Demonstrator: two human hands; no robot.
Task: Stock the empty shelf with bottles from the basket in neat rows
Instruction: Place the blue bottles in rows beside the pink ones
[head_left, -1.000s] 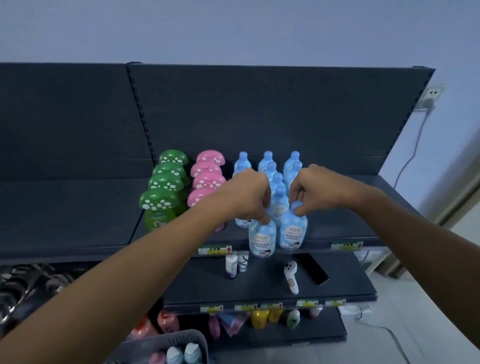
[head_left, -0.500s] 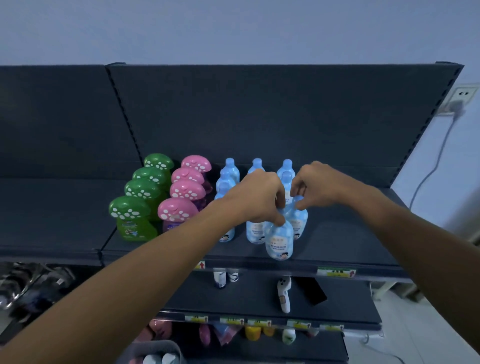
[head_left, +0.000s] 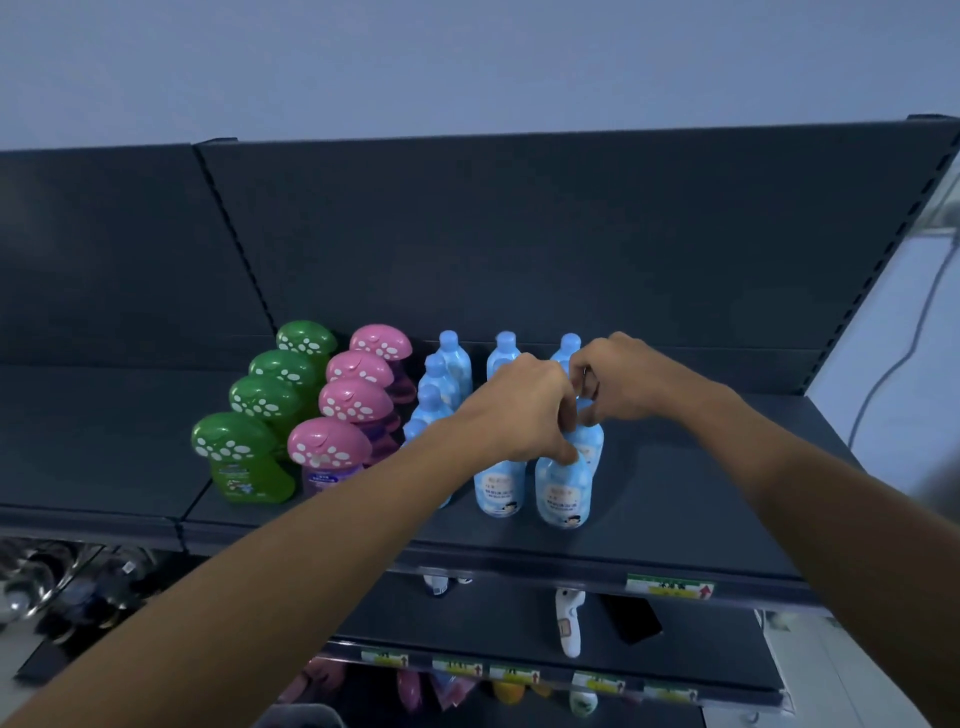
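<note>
On the top shelf, right-hand blue row: both hands are bunched over the caps. My left hand has its fingers curled round the neck of the front blue bottle, thumb on its shoulder. My right hand looks to be pinching the cap of the second blue bottle just behind it.

Change over the last second:
- the two bottles I was holding stood near the shelf's front lip; they now sit further back, closed up against the rest of the blue bottles.
- front blue bottle stands upright, beside the middle-row front bottle, slightly forward of it.
- view has tilted up; the basket has shrunk to a grey sliver at the bottom edge.

My read: the right row is getting its last squaring-up, so three blue rows are nearly level beside the pink mushroom-cap bottles and green mushroom-cap bottles. The bare shelf to the right can take more.

Can't see:
- both gripped caps, covered by my fingers.
- the front of the left blue row, behind my left forearm.
- what is left in the basket.
- the right row's middle, behind my hands, so I can't confirm it is straight.
- lower shelf items are dim.
</note>
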